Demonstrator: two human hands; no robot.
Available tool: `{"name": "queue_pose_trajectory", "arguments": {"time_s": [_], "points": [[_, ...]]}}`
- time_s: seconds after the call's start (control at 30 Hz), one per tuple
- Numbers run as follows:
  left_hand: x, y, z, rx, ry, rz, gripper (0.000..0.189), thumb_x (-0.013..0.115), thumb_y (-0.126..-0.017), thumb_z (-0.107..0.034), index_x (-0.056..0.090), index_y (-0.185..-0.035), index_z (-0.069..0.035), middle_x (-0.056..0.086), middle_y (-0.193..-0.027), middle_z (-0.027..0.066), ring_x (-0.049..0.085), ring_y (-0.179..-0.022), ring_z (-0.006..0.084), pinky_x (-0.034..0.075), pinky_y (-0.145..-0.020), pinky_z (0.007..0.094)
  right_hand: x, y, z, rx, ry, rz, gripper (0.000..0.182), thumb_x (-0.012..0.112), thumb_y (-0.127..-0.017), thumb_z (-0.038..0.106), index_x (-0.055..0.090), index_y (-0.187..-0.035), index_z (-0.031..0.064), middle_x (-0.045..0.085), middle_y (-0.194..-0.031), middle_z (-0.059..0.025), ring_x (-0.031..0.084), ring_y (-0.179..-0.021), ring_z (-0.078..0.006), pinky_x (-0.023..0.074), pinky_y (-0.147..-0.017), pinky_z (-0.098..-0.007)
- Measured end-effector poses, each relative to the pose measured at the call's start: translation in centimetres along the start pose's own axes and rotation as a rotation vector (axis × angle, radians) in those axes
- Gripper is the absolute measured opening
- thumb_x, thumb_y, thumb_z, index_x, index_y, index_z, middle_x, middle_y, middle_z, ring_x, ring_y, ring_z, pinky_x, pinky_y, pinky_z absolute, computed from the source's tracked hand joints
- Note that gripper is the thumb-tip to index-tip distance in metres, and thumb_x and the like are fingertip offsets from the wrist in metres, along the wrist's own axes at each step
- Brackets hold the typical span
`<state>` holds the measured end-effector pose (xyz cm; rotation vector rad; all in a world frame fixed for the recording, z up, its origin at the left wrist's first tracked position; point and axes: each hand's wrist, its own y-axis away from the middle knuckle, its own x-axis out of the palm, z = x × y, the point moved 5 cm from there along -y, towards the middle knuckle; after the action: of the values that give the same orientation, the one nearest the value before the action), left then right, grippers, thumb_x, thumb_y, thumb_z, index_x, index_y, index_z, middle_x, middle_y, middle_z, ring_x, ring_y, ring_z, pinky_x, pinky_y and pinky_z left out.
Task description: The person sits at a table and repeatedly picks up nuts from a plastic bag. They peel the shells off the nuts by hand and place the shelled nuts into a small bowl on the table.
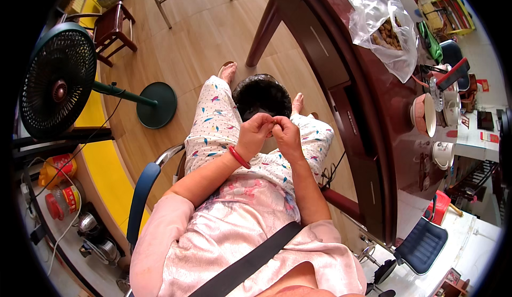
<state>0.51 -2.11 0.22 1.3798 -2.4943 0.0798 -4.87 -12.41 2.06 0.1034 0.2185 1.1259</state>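
My left hand [257,132], with a red bangle at its wrist, meets my right hand [287,134] above my lap. The thumbs and forefingers of both are pinched together around something small, mostly hidden by the fingers; I cannot tell what it is. Just beyond them, on the floor between my feet, stands a bin [262,91] lined with a black plastic bag. A clear plastic bag [362,29] lies open on the dark red table [386,93] to my right, with unshelled peanuts [388,35] inside.
Along the table's right side are a pink bowl [423,115], a white mug [443,155] and a phone [453,74] propped up. A standing fan [60,85] is at my left, its round base [156,105] on the wooden floor. Farther off is a wooden chair [114,29].
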Motion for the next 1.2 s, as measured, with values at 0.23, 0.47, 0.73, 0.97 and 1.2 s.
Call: {"name": "queue_pose_trajectory", "arguments": {"time_s": [0.23,0.47,0.73,0.97,1.2], "points": [[-0.2,0.0,-0.5,0.127,-0.211,-0.081,0.005,0.056,-0.087,0.001,0.058,-0.091,-0.001,0.058,-0.070,-0.0001,0.052,-0.061,0.0042,0.044,-0.052,0.0191,0.6,-0.7,-1.4,-0.028,0.145,-0.105,0.018,0.051,-0.080,0.007,0.060,-0.090,-0.0052,0.063,-0.079,-0.0139,0.063,-0.065,-0.0165,0.0520,-0.060,-0.0283],[-1.1,-0.8,0.8,-0.174,-0.016,0.052,0.009,0.056,-0.086,-0.001,0.059,-0.095,0.000,0.063,-0.077,0.0037,0.060,-0.065,0.0065,0.050,-0.056,0.0192,0.2,-0.5,-1.3,0.048,0.106,-0.057,0.020,0.054,-0.084,0.010,0.061,-0.094,-0.0055,0.066,-0.078,-0.0122,0.063,-0.069,-0.0136,0.0511,-0.063,-0.0261],[-1.1,-1.7,0.1,-0.004,-0.396,0.211,0.015,0.057,-0.082,-0.003,0.062,-0.096,0.003,0.065,-0.074,0.0096,0.063,-0.064,0.0106,0.053,-0.059,0.0230,-0.6,-0.1,-1.5,0.034,0.182,-0.030,0.021,0.058,-0.083,0.011,0.064,-0.095,-0.0051,0.067,-0.078,-0.0127,0.063,-0.069,-0.0126,0.0509,-0.063,-0.0255],[-0.8,-1.3,0.3,0.227,-0.568,0.145,0.018,0.058,-0.078,-0.004,0.064,-0.094,0.003,0.065,-0.076,0.0158,0.066,-0.063,0.0183,0.052,-0.057,0.0262,-0.4,-0.2,-2.4,0.086,0.194,-0.056,0.021,0.056,-0.082,0.011,0.064,-0.092,-0.0053,0.066,-0.074,-0.0130,0.064,-0.065,-0.0138,0.0512,-0.061,-0.0264],[-0.9,-1.1,0.3,0.226,-0.582,0.091,0.021,0.058,-0.079,-0.007,0.064,-0.096,0.002,0.065,-0.077,0.0175,0.066,-0.063,0.0199,0.052,-0.058,0.0268,-0.5,-0.5,-4.0,0.094,0.138,-0.057,0.022,0.056,-0.081,0.012,0.064,-0.092,-0.0053,0.067,-0.075,-0.0133,0.064,-0.067,-0.0142,0.0515,-0.062,-0.0264]]}}
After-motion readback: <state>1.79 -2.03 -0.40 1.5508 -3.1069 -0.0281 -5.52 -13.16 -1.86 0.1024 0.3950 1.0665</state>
